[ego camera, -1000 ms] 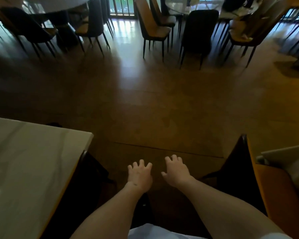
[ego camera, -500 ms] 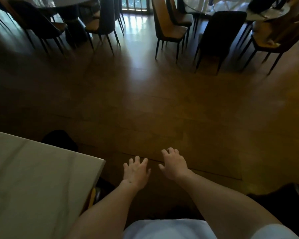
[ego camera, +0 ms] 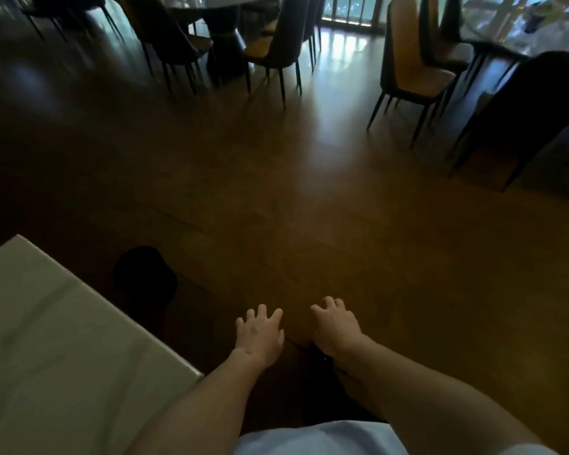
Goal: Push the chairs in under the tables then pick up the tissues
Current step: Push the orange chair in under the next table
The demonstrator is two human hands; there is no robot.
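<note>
My left hand and my right hand hover side by side over the brown floor, fingers spread, holding nothing. A pale marble table fills the lower left, its corner just left of my left forearm. A dark chair back shows beyond that table's edge. Far ahead, a tan-seated chair stands out from a table at the upper right, and a dark chair stands beside it. No tissues are visible.
A round table on a dark pedestal with several dark chairs stands at the back left. A white-covered table is at the far right. Wide brown floor lies between me and them.
The view has swung left: the far chairs slid to the right, the marble table moved nearer the centre, and the chair at my lower right left the view. My hands stayed spread and empty.
</note>
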